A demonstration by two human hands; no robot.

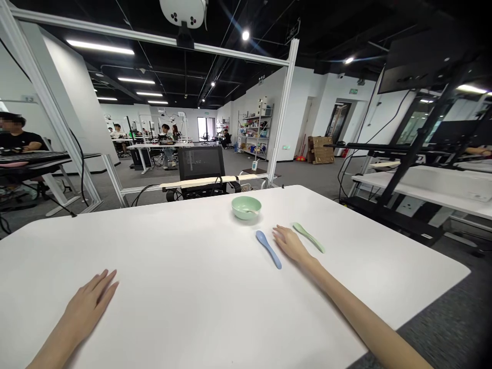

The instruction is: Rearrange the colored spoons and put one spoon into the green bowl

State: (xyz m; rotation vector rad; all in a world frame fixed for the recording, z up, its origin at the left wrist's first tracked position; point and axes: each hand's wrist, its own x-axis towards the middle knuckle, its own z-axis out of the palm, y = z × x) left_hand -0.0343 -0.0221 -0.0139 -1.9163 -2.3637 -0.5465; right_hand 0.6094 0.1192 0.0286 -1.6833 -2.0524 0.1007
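My right hand (291, 244) lies open, holding nothing, between a blue spoon (268, 249) and a green spoon (308, 237); my left hand (87, 305) rests open on the white table (172, 256). A wall sign (28, 98) seems to read 13.

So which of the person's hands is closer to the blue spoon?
The right hand is nearer, resting flat just to the right of the blue spoon without clearly touching it. The left hand lies much farther off, to the spoon's left.

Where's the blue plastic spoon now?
In the head view, the blue plastic spoon lies on the white table, just left of the right hand and below the pale green bowl.
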